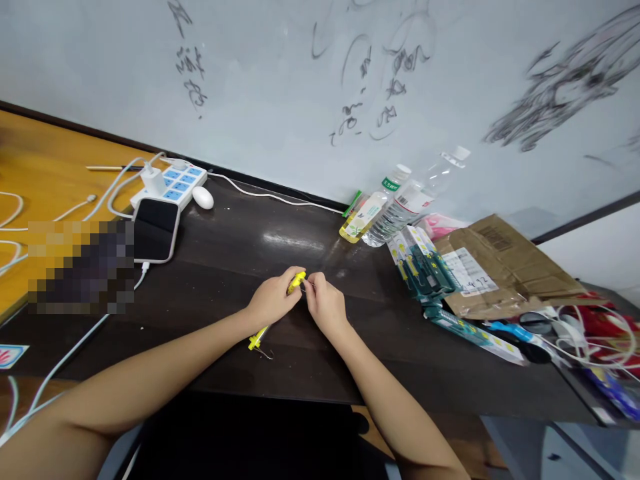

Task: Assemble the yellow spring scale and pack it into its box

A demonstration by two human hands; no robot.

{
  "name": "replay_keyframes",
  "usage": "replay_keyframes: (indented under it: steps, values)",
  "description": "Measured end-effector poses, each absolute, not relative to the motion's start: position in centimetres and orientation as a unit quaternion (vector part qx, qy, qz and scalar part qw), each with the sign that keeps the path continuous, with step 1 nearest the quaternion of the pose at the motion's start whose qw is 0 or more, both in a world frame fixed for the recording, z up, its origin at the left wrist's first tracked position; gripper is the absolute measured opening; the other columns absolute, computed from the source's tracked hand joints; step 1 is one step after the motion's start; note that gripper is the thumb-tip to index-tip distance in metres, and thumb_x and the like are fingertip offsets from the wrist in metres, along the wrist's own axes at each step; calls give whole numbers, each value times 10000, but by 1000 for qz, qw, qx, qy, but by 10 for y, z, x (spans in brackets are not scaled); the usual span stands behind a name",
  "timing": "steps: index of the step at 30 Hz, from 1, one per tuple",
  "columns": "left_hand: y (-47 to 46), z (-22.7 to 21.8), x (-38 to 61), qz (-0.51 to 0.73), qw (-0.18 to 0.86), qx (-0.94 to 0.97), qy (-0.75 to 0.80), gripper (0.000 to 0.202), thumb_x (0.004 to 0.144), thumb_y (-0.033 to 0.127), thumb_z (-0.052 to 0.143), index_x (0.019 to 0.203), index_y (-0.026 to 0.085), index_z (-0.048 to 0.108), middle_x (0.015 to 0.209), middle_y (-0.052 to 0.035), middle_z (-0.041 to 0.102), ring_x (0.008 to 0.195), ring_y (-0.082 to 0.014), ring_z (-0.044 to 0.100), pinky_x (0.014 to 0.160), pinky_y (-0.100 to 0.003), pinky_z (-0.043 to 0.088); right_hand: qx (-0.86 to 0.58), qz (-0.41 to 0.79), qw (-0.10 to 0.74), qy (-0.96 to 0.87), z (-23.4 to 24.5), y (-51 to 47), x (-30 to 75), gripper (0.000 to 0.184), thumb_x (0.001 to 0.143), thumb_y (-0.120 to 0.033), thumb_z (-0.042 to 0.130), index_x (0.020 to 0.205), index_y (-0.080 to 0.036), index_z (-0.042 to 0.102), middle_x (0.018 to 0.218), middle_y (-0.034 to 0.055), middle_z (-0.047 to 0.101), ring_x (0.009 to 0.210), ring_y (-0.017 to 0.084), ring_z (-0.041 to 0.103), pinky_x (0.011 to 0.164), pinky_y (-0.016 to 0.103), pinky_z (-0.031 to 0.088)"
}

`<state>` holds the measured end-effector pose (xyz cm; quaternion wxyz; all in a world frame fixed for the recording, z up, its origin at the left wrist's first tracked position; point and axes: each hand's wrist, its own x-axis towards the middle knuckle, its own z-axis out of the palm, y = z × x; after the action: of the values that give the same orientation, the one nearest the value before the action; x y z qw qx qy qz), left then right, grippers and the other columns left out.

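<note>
My left hand (274,297) is wrapped round a slim tool with yellow ends (259,338) and a pale shaft between them. One yellow end sticks out above my fingers, the other below the hand near the desk's front edge. From the lower end a thin bent wire hook (266,355) juts to the right. Close by, my right hand (325,301) is closed, its thumb and fingertips pinching a thin wire at the upper yellow end. My fingers hide most of the shaft and part of that wire. The tool's exact kind does not show.
A phone (155,230), a power strip (180,183) and a white mouse-like object (203,197) lie to the left. At right stand two bottles (367,217), (407,200), several green boxes (425,263), a cardboard parcel (515,267) and tangled cables (583,333). A whiteboard (270,87) rises behind the dark desk (225,247).
</note>
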<state>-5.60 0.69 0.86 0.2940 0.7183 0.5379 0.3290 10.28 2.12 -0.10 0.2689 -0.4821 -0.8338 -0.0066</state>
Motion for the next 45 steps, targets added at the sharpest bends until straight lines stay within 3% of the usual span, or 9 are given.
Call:
replay_keyframes:
  steps: [9,13,18,21,24,29,33,40,45]
  values:
    - [7,2,-54,327,285,730,529,411,876,245,444,1283,218,501,861,-43,680,761,-213,638,680,-278,438,-482,0,263,-836,0,20,101,187,964,-278,370,852,-201,499,723,50,628,622,169,583,568,248,366]
    - [7,1,-53,349,326,716,509,365,924,299,402,1262,210,507,759,-18,651,685,-182,629,644,-263,445,-467,43,312,-826,3,18,100,189,950,-268,408,798,-206,502,759,44,583,668,159,557,611,256,397]
    - [8,4,-54,362,439,661,489,327,953,381,347,1186,219,508,566,60,513,378,-101,490,424,-204,386,-434,224,386,-783,4,24,101,173,934,-322,462,819,-206,517,792,17,554,666,132,542,624,255,454]
    - [11,3,-54,381,483,629,475,295,944,393,359,1145,224,494,545,72,499,343,-93,473,354,-177,357,-405,366,416,-727,1,27,100,130,922,-347,472,959,-222,463,802,-10,566,607,110,560,585,248,477]
    - [14,1,-52,408,540,580,453,276,935,403,373,1119,227,482,517,83,487,317,-87,454,314,-157,337,-400,430,456,-669,-2,29,99,163,897,-353,506,926,-232,400,731,-44,556,556,95,563,560,236,482]
    - [16,-4,-46,444,614,500,420,206,914,330,393,1061,212,477,471,88,495,269,-78,413,278,-138,296,-410,496,422,-638,-5,33,97,233,855,-392,543,789,-214,407,565,-68,545,498,92,557,533,232,501]
    - [16,-5,-44,470,627,475,400,212,897,324,426,1057,201,490,449,88,499,255,-77,401,264,-134,282,-408,562,409,-592,-6,36,95,296,772,-393,640,776,-211,407,549,-78,566,466,88,565,500,231,523]
    - [16,-1,-40,477,677,418,374,200,869,273,433,1040,182,482,519,61,559,255,-63,390,255,-133,275,-370,621,417,-551,-2,37,96,247,785,-295,605,740,-211,377,538,-88,561,472,65,550,516,203,506]
    - [19,0,-41,445,723,392,355,216,858,272,415,1050,183,457,476,64,515,256,-86,393,256,-148,284,-370,635,387,-557,4,38,103,266,788,-292,622,747,-209,372,534,-100,548,464,59,543,527,214,530]
